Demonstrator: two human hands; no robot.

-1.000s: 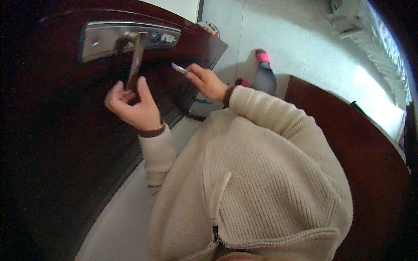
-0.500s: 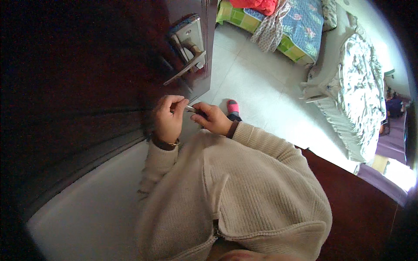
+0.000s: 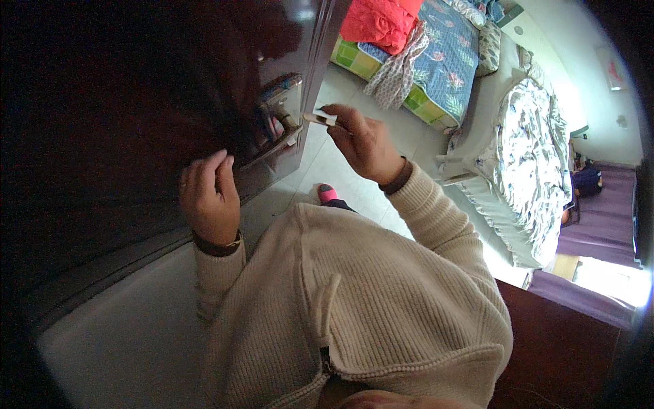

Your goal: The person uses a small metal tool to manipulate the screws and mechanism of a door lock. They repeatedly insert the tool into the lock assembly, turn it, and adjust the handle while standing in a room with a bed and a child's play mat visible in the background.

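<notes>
My right hand [image 3: 364, 146] is raised beside the edge of a dark reddish-brown door [image 3: 279, 41]. Pinched at its fingertips is a small, pale, flat piece [image 3: 320, 120] with a dark slot; its exact kind is too small to make out. Close by on the door is a metal lever handle [image 3: 276, 144] on a lock plate [image 3: 291, 95]. My left hand [image 3: 210, 201] hovers lower, in front of the dark door panel. Its fingers are loosely bent and apart from the thumb, with nothing visible in them.
Beyond the door stands a bed [image 3: 446, 68] with a blue flowered cover, red cloth [image 3: 385, 24] and a dotted scarf [image 3: 402, 68]. A white patterned cover [image 3: 528, 170] drapes another piece of furniture. Purple curtain [image 3: 599, 218] hangs at right. A reddish-brown surface [image 3: 545, 347] lies at lower right.
My hands, together over the small piece before, have parted. The right has risen toward the door edge with the piece; the left has moved left and let go. The view has shifted.
</notes>
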